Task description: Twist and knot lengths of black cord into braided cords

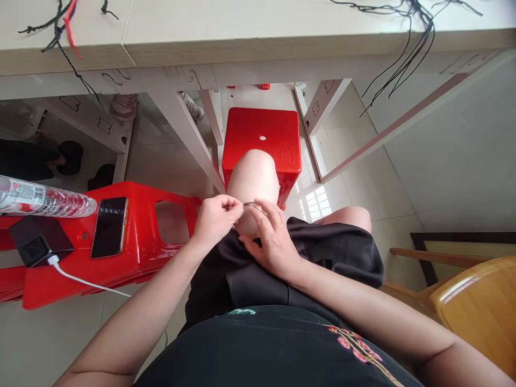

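Note:
A thin black cord (pixel 250 204) stretches between my two hands, just above my bare knee. My left hand (pixel 218 217) pinches one end of it between thumb and fingertips. On the other side, my right hand (pixel 274 236) has its index and middle fingers against the cord, with the thumb lower down and apart from them. The part of the cord inside my left fingers is hidden. My right wrist rests near the black skirt fabric on my lap.
A red stool (pixel 262 129) stands beyond my knee. Another red stool (pixel 141 231) at left bears a phone (pixel 109 227), a bottle (pixel 48 199) and a black charger box (pixel 39 241). Black cords (pixel 419 21) hang over the table edge (pixel 282 45). A wooden chair (pixel 479 306) is at right.

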Tool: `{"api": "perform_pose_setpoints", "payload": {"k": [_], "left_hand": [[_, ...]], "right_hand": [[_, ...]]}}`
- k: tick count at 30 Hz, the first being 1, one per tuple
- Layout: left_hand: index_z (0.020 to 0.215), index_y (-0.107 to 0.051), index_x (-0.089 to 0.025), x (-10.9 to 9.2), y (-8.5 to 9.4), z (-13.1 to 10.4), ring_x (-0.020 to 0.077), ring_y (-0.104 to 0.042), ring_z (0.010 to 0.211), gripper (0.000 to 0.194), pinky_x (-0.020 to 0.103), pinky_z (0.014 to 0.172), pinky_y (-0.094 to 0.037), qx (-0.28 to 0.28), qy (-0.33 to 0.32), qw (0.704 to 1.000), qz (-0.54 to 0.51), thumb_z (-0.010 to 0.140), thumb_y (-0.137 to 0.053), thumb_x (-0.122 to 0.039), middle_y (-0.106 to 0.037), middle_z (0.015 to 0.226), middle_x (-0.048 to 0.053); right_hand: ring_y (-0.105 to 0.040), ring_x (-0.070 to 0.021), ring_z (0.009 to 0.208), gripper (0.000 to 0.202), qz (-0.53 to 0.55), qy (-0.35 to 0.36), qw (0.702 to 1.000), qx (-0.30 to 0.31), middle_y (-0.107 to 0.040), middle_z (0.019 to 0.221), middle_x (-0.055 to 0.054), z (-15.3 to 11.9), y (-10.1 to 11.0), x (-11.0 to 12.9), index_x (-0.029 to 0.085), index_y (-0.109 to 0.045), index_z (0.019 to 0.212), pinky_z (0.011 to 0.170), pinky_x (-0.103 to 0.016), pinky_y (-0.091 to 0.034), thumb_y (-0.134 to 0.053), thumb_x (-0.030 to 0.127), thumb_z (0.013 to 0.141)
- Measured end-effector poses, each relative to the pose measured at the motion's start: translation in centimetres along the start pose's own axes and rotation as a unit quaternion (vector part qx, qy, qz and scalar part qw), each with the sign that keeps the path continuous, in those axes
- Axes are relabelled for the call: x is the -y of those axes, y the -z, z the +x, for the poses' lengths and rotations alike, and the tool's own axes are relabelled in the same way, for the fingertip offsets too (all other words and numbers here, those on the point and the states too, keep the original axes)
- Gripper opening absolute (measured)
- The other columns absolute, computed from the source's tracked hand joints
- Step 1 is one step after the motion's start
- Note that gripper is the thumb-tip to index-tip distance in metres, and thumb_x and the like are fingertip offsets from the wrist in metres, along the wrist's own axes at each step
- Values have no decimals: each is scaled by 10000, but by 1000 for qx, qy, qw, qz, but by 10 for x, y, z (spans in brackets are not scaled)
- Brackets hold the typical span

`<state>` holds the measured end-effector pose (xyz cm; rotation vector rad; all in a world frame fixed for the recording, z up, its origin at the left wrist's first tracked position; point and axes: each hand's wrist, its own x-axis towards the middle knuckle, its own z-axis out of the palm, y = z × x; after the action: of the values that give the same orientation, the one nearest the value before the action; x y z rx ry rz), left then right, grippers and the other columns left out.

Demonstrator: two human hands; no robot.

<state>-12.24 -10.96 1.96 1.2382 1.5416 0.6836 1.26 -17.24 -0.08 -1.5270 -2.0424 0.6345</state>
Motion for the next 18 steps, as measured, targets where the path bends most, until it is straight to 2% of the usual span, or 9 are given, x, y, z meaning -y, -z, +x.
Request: {"api": "perform_pose_setpoints", "payload": {"k": [2,4,7,11,18], "left_hand": [[630,-600,-163,0,-1,0,91,-520,448,109,200,455,-432,-1,-6,1000,4,632,-636,-265,-572,518,-35],[623,-595,-162,-2,-2,1,87,-511,440,118,196,451,-413,-6,-11,1000,16,642,-630,-273,-560,505,-38],[623,-612,-157,-9,-3,8,83,-503,439,124,196,452,-400,-12,-25,999,38,642,-623,-279,-563,519,-33],[624,-630,-158,-18,-3,22,86,-510,437,102,198,451,-402,-4,-40,997,64,628,-601,-256,-574,522,-31],[581,-626,-156,-33,-5,41,64,-464,405,64,176,427,-375,9,-33,998,53,605,-589,-203,-540,452,-45]], "right_hand": [[-115,-328,1451,690,-27,1,999,-31,-239,1510,-271,5,-11,-2,-11,-298,1411,1138,-543,-215,-459,417,894],[24,-306,1464,756,-42,-29,999,-19,-119,1545,-272,12,-23,-6,-28,-182,1448,1159,-560,-112,-363,485,924],[109,-272,1455,784,-57,-63,996,-10,-62,1559,-254,22,-33,-13,-14,-150,1463,1168,-544,-33,-280,547,930],[191,-256,1435,824,-74,-81,994,-23,-21,1571,-224,36,-30,-21,33,-122,1484,1158,-552,2,-231,615,912],[165,-282,1446,862,-105,-104,988,-49,-10,1583,-179,61,-16,-31,79,-107,1497,1139,-578,22,-190,677,882]]}}
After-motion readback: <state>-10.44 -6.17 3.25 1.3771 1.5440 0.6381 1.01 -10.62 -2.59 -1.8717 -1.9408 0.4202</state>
